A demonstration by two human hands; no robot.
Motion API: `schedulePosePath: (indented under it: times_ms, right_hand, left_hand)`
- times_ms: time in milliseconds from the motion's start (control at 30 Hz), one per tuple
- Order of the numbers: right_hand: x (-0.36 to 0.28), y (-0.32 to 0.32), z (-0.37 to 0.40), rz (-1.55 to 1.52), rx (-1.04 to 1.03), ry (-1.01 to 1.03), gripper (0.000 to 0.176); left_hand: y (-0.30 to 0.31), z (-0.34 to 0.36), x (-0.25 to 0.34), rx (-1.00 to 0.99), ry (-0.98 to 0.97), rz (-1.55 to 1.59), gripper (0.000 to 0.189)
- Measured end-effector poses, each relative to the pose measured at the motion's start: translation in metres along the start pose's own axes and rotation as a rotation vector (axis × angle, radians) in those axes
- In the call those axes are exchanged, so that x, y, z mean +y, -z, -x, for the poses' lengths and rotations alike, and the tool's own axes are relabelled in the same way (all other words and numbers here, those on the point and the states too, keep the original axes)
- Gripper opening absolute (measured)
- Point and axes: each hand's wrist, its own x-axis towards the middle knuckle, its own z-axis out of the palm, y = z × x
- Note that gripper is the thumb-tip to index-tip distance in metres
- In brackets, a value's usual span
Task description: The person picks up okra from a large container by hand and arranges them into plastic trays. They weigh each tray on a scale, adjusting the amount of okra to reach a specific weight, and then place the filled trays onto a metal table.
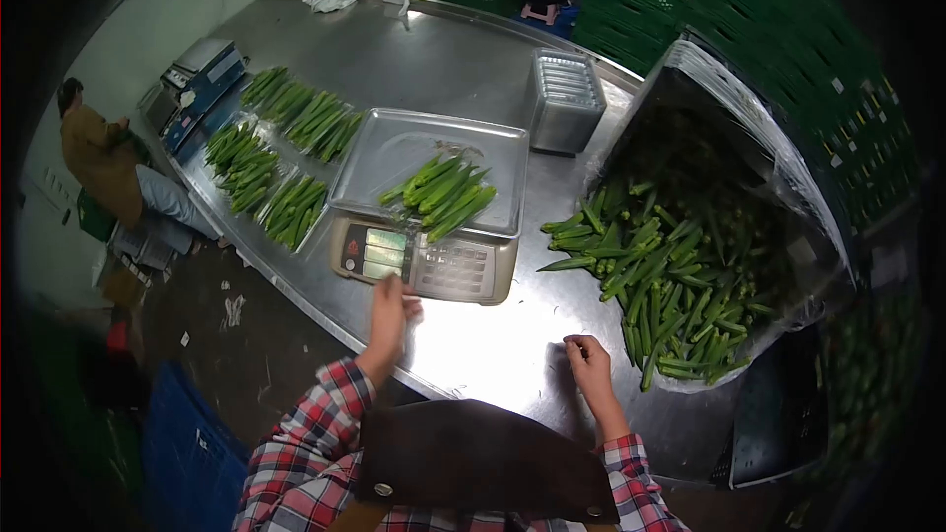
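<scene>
My left hand (392, 321) is just in front of the scale (458, 271), slightly blurred, with its fingers partly spread and nothing seen in them. My right hand (592, 370) is over the bare steel near the okra heap, its fingers curled together and no object visible in them. On the scale's metal pan (394, 143) lies a small bunch of okra (443, 195), at the pan's front right. A large heap of okra (670, 281) spills from a plastic-lined crate (778, 138) lying tipped on its side at the right.
Several trays of okra (291, 212) stand left of the scale on the steel table (434, 59). Behind the pan is a stack of clear trays (567, 99). A blue machine (202, 89) and a seated person (103, 153) are at the far left. Green crates (631, 5) line the back.
</scene>
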Motion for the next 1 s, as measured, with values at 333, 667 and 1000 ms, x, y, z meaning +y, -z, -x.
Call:
schedulePosePath:
  times_ms: [333, 667, 1000]
  right_hand:
    - [0.004, -0.027, -0.015, 0.149, -0.280, 0.140, 0.015]
    - [0.001, -0.034, 0.001, 0.042, -0.144, 0.035, 0.017]
    - [-0.031, -0.058, 0.006, -0.088, -0.046, -0.319, 0.017]
  left_hand:
    - [0.015, 0.098, -0.044, -0.147, 0.200, 0.017, 0.038]
    - [-0.013, 0.011, 0.037, -0.264, 0.167, 0.032, 0.053]
    - [-0.018, -0.036, 0.074, -0.595, -0.002, 0.120, 0.029]
